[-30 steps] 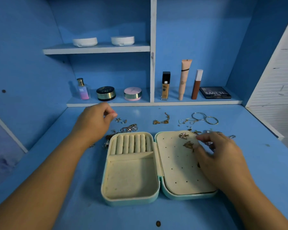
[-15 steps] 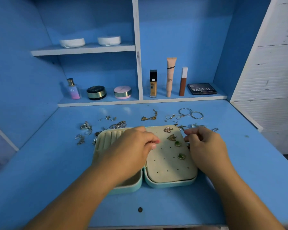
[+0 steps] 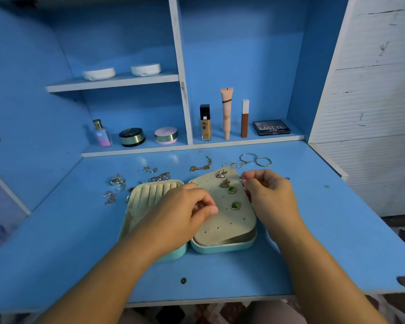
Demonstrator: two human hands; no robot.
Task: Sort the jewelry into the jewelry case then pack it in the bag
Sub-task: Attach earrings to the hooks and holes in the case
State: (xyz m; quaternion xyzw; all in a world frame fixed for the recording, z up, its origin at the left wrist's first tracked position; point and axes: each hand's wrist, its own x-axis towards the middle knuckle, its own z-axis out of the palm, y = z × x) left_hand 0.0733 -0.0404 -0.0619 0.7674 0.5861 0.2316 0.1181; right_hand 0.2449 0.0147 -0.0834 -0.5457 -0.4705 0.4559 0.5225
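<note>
The open teal hard-shell jewellery case [image 3: 222, 250], lined in cream velvet, lay under both hands. The left hand [image 3: 185, 213] pinched thumb to forefinger, its catch too small to tell. The right hand [image 3: 270, 195] curled round the edge of the perforated panel [image 3: 222, 220]. Between them sat two gold butterfly earrings [image 3: 221, 174] and two green stone earrings [image 3: 235, 205].

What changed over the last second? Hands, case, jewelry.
Left hand came from the loose jewelry at back left to over the jewelry case, fingertips pinched; what they hold is too small to tell. The earring panel now sits tilted, near edge raised, with the right hand holding its right edge. Pinned earrings and the loose jewelry stayed put.
</note>
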